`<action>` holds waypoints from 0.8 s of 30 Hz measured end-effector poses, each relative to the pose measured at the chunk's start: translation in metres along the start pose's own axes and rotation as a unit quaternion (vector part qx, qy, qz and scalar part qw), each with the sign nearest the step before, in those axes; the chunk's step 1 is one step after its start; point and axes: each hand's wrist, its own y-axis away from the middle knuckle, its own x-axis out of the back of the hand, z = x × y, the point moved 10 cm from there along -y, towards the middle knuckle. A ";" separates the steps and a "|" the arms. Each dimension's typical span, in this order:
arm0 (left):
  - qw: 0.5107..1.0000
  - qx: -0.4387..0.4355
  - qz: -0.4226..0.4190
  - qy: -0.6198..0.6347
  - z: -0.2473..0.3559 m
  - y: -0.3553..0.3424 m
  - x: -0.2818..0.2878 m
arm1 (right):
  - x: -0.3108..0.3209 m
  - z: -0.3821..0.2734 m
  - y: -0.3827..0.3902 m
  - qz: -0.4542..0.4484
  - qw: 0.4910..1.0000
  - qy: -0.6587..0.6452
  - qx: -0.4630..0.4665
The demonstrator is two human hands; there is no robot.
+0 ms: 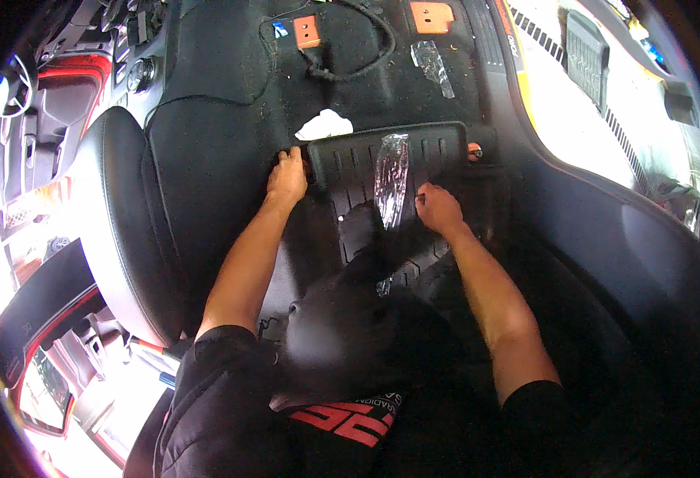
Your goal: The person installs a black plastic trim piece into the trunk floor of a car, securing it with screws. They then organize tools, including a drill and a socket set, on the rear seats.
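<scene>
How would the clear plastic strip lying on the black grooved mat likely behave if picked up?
The clear plastic strip would probably flop, since it looks thin and wrinkled. It is likely very light, as the black grooved mat partly shows through it. Its glossy shine suggests it may slip easily.

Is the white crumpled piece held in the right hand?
No, the white crumpled piece lies beyond the black ribbed mat, apart from the right hand.
</scene>
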 end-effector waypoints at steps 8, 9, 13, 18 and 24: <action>0.996 0.049 -0.075 0.016 -0.004 -0.007 0.005 | -0.032 -0.002 0.010 -0.049 0.999 0.014 0.013; 0.998 0.012 -0.066 0.017 -0.007 -0.009 -0.003 | -0.040 0.002 0.008 -0.063 0.998 0.016 0.013; 0.999 -0.026 0.040 -0.020 -0.001 -0.003 -0.001 | -0.050 0.013 0.005 -0.095 0.995 0.014 -0.005; 0.994 0.076 -0.077 0.010 -0.004 0.000 -0.004 | -0.037 0.013 0.006 -0.072 0.997 0.004 0.007; 0.998 -0.012 0.016 -0.053 0.001 0.004 0.000 | -0.020 -0.006 0.015 -0.067 0.998 -0.004 0.002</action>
